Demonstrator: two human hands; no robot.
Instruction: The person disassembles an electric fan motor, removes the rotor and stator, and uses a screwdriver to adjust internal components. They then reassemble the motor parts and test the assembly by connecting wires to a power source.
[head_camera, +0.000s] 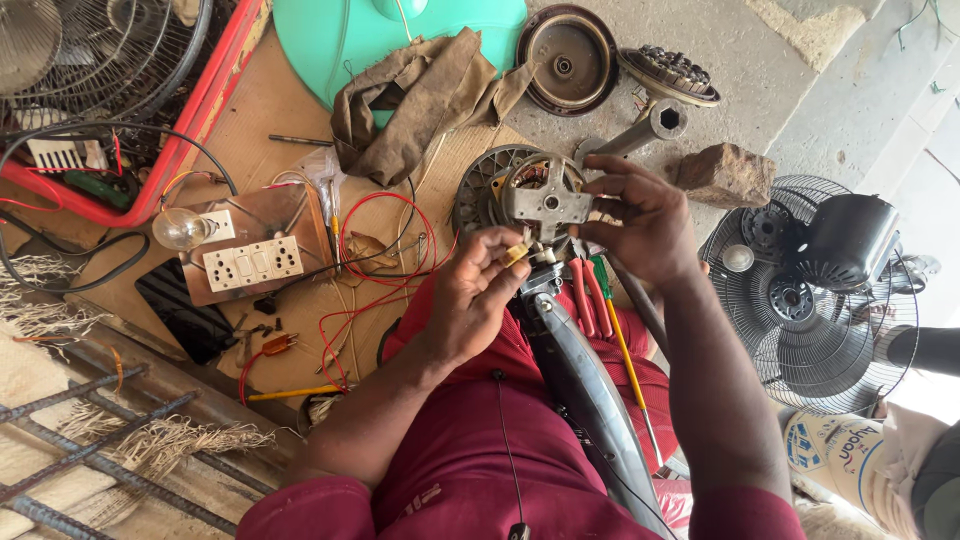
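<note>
Fingers of the left hand (478, 290) pinch a small yellow part (516, 254) just below the motor (545, 199), thumb and forefinger closed on it. The right hand (640, 220) clasps the motor from its right side, fingers curled over the grey cross-shaped bracket on top. The motor sits at the upper end of a dark fan stand (585, 385) that runs down across the person's maroon lap. Pliers (588, 295) with red handles and a screwdriver (622, 345) with a green and yellow handle lie on the lap just right of the stand. Behind the motor rests a grey ribbed disc (480, 185), partly hidden. Left of the hands, red wire (385, 255) loops over cardboard towards a wooden board (255, 245) carrying white sockets and a clear bulb (180, 228). A brown rag (420, 100) lies above, draped over a turquoise fan base (320, 35). A rock (727, 173) sits near the right hand, and a black fan (815, 290) in a wire guard lies further right.
</note>
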